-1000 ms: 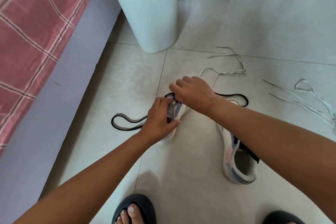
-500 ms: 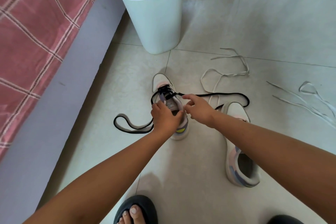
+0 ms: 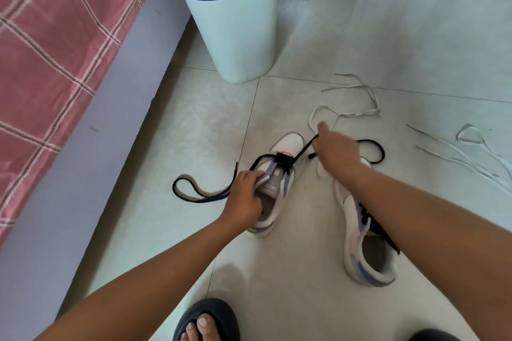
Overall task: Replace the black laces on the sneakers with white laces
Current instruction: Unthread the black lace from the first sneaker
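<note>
A white sneaker [image 3: 288, 144] with pastel trim lies on the floor tiles, toe pointing away. My left hand [image 3: 243, 196] grips its tongue and collar. Its black lace [image 3: 194, 196] trails in a loop to the left, and another stretch runs taut up to my right hand [image 3: 335, 149], which is pinched on it just right of the toe. The second sneaker [image 3: 365, 257] sits to the right, partly under my right forearm, with black lace still in it. One white lace [image 3: 349, 113] lies beyond my right hand, another white lace [image 3: 471, 147] at the far right.
A white bin [image 3: 235, 36] with a blue liner stands behind the sneakers. A bed with a pink checked cover [image 3: 55, 36] runs along the left. My foot in a dark slipper [image 3: 206, 321] is at the bottom edge, a second slipper [image 3: 432, 336] to its right.
My right hand has moved up and to the right, drawing the black lace taut out of the sneaker. My left hand has shifted back onto the tongue and collar.
</note>
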{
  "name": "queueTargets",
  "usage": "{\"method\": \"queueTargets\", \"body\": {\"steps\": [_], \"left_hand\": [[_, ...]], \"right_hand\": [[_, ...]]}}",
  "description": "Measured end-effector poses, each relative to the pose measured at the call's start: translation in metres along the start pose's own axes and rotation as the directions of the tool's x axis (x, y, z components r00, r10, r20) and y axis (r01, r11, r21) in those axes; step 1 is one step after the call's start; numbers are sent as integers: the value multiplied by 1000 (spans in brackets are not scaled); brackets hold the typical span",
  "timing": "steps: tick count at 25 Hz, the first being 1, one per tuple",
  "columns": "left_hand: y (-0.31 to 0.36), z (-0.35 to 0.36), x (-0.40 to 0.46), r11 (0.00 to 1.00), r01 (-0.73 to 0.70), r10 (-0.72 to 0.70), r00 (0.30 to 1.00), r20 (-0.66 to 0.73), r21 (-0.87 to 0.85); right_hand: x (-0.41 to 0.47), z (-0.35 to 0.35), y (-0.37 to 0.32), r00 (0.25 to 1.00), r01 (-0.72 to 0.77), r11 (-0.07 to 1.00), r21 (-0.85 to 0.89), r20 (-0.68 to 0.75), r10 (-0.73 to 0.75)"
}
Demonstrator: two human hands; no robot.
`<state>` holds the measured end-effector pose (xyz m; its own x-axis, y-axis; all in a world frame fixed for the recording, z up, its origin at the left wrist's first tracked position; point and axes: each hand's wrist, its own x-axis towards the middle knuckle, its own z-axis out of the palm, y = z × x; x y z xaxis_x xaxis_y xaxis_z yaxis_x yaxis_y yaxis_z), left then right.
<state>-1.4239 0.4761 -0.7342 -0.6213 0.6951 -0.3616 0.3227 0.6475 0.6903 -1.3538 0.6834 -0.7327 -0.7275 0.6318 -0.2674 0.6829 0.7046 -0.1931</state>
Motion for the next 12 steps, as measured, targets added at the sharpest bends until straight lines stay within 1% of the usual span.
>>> {"method": "queueTargets", "body": {"steps": [1,2,3,4,5,6,7,8,9,10,12], "left_hand": [[-1,0,-1,999,-31,31,999,29,14],[-1,0,-3,998,-55,53,997,60,26],[0,1,-6,997,-73,70,994,86,33],[0,1,-9,995,-95,91,991,102,37],[-1,2,-11,992,-121,116,987,115,42],[-1,3,-13,988,-146,139,982,128,48],[-2,3,-15,985,-163,154,978,137,53],[-2,3,-16,984,-172,163,977,140,56],[-2,3,-16,984,-172,163,977,138,56],[-1,2,-17,985,-166,157,978,136,53],[-1,2,-18,987,-152,146,981,125,44]], "right_hand": [[11,-18,5,985,124,964,-236,-86,-148],[22,-37,7,945,233,868,-438,-108,-308],[31,-54,3,901,280,786,-551,-131,-413],[39,-71,-6,874,258,754,-604,-186,-448],[44,-87,-20,861,185,776,-603,-281,-424],[49,-99,-36,840,129,827,-547,-383,-385],[55,-107,-52,844,157,876,-456,-399,-359],[61,-111,-66,861,259,909,-327,-348,-371],[60,-109,-77,886,363,914,-180,-236,-398],[55,-102,-83,905,403,913,-62,-118,-408],[29,-80,-74,923,379,924,52,53,-381]]}}
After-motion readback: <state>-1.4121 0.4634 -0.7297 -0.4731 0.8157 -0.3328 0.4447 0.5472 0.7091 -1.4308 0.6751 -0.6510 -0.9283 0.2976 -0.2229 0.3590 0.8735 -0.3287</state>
